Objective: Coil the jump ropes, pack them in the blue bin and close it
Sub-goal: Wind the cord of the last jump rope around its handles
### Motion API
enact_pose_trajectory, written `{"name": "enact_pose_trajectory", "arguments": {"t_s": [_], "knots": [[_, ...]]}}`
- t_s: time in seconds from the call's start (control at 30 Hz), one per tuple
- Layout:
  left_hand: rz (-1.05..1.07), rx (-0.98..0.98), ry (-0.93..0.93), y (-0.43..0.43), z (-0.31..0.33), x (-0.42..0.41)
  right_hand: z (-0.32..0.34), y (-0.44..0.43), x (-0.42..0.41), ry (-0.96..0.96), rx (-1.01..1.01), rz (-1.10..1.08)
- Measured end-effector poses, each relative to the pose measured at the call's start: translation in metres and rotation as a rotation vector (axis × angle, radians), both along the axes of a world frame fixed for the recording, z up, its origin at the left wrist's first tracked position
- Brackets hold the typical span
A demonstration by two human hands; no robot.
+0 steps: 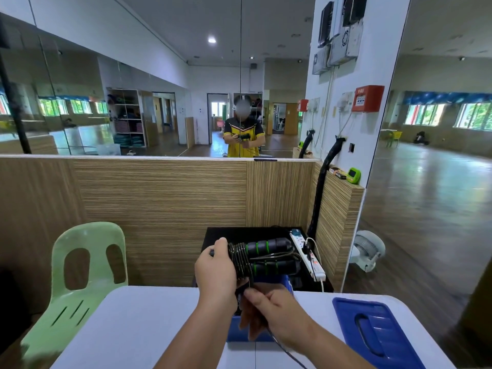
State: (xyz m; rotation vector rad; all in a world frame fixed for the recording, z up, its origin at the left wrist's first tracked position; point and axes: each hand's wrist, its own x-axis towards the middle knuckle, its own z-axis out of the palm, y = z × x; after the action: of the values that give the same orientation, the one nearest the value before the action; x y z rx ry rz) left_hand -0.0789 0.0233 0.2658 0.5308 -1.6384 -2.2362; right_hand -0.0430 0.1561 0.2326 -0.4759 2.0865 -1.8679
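My left hand (217,272) grips a jump rope (266,258) by the ends of its two black handles with green rings, held level above the table. Several turns of thin black cord are wound around the handles beside my fingers. My right hand (269,307) pinches the loose cord just below the coil, and the cord's tail runs down past my right wrist. The blue bin (239,328) stands on the white table (149,323) under my hands, mostly hidden by them. Its blue lid (378,334) lies flat on the table at the right.
A pale green plastic chair (80,278) stands left of the table. Beyond the table, a black stand carries a white power strip (308,255) in front of a wood-grain partition (165,206). A mirror wall rises behind, and a small fan (368,249) sits on the floor at right.
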Motion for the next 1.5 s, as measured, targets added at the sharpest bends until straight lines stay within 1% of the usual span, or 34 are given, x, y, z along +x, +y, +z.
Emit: {"name": "enact_pose_trajectory", "arguments": {"t_s": [0.1, 0.23, 0.33, 0.37, 0.43, 0.47, 0.53, 0.6, 0.7, 0.93, 1.1, 1.27, 1.33, 1.43, 1.5], "knots": [[-0.044, 0.063, -0.007, 0.000, -0.003, 0.000, 0.001, 0.008, -0.012, 0.011, 0.087, 0.083], [-0.100, 0.030, -0.026, -0.003, -0.002, 0.003, 0.014, 0.018, -0.026, 0.006, 0.256, 0.166], [-0.150, -0.023, -0.021, -0.005, 0.000, 0.009, 0.040, 0.035, -0.043, 0.151, 0.544, 0.215], [-0.167, -0.031, -0.018, -0.005, 0.002, 0.011, 0.050, 0.039, -0.050, 0.180, 0.609, 0.247], [-0.199, -0.048, -0.013, -0.005, 0.004, 0.017, 0.064, 0.040, -0.063, 0.233, 0.662, 0.318], [-0.212, -0.062, -0.012, -0.005, 0.004, 0.019, 0.068, 0.039, -0.070, 0.272, 0.725, 0.337], [-0.244, -0.111, -0.009, -0.005, 0.002, 0.022, 0.079, 0.037, -0.085, 0.344, 0.867, 0.314], [-0.252, -0.186, -0.003, -0.007, -0.004, 0.024, 0.100, 0.038, -0.091, 0.358, 0.917, 0.259], [-0.205, -0.272, -0.011, -0.010, -0.012, 0.022, 0.129, 0.036, -0.089, 0.355, 0.961, 0.231], [-0.109, -0.323, -0.023, -0.015, -0.015, 0.014, 0.145, 0.011, -0.054, 0.359, 0.903, 0.124], [-0.023, -0.315, -0.023, -0.018, -0.017, 0.007, 0.132, 0.005, -0.019, 0.305, 0.697, 0.037], [0.059, -0.240, -0.034, -0.016, -0.010, 0.003, 0.082, -0.004, 0.001, 0.112, 0.369, -0.016], [0.086, -0.235, -0.022, -0.015, -0.008, 0.002, 0.059, -0.010, 0.011, 0.082, 0.264, -0.031], [0.089, -0.210, -0.008, -0.011, -0.005, 0.003, 0.034, -0.017, 0.025, 0.061, 0.155, -0.064], [0.074, -0.183, -0.024, -0.010, -0.004, 0.003, 0.021, -0.020, 0.028, 0.066, 0.140, -0.095]]}}
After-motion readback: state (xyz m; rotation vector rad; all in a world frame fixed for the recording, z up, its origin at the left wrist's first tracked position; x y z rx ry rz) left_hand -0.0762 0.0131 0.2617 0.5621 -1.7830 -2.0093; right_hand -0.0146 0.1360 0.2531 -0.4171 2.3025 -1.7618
